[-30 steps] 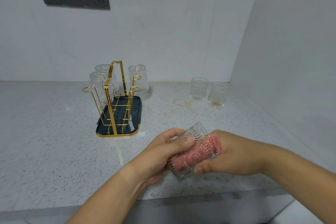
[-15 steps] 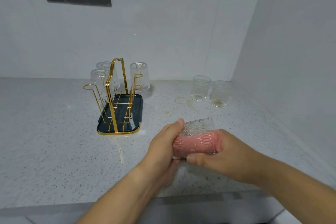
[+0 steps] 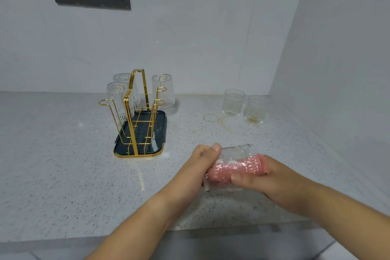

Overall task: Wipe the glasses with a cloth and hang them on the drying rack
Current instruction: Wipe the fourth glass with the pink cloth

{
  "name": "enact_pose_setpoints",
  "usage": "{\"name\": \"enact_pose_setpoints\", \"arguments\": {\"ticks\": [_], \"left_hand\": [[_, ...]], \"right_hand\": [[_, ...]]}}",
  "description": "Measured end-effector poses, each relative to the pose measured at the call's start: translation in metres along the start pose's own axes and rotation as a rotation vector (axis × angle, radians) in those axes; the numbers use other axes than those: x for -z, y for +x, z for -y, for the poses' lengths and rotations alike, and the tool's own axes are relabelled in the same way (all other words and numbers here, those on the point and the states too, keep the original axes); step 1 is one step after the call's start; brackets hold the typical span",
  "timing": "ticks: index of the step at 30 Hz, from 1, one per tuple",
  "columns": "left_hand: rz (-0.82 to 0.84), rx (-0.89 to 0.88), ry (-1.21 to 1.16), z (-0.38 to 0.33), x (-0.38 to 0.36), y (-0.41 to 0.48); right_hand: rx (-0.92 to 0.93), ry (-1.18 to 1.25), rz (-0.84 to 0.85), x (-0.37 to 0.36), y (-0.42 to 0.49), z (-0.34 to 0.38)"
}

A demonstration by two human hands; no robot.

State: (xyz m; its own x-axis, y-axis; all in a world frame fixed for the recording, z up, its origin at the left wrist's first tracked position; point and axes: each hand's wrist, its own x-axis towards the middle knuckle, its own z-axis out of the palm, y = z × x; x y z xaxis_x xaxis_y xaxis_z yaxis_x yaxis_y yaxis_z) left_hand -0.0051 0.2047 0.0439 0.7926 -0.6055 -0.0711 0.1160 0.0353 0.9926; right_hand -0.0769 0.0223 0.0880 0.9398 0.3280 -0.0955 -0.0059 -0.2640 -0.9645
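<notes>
- The glass (image 3: 234,152) is clear, with a ribbed, patterned wall. It is held on its side above the surface (image 3: 52,164), at about 5 o'clock in the view, with its mouth turned toward 3 o'clock.
- A pink cloth (image 3: 232,170) fills the inside and bulges out of the mouth.
- The left hand (image 3: 198,167) is curled round the base end, with one fingertip on top of the glass.
- The right hand (image 3: 266,181) grips the cloth at the mouth, its thumb lying along the outside of the glass.
- The gold wire rack (image 3: 135,116) stands on a dark tray (image 3: 160,133) at 10 o'clock from the hands. Three glasses (image 3: 163,88) hang upside down at its far end.
- Two glasses (image 3: 233,102) stand upright side by side at 1 o'clock, near the corner.
</notes>
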Motion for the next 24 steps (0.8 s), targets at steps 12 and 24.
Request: {"name": "enact_pose_setpoints", "arguments": {"ticks": [12, 24], "left_hand": [[-0.037, 0.298, -0.217, -0.013, -0.009, -0.004], [-0.176, -0.271, 0.111, 0.003, -0.013, -0.008]], "right_hand": [[0.205, -1.068, -0.005, -0.010, -0.005, -0.010], [-0.037, 0.334, -0.124, -0.019, -0.006, 0.004]]}}
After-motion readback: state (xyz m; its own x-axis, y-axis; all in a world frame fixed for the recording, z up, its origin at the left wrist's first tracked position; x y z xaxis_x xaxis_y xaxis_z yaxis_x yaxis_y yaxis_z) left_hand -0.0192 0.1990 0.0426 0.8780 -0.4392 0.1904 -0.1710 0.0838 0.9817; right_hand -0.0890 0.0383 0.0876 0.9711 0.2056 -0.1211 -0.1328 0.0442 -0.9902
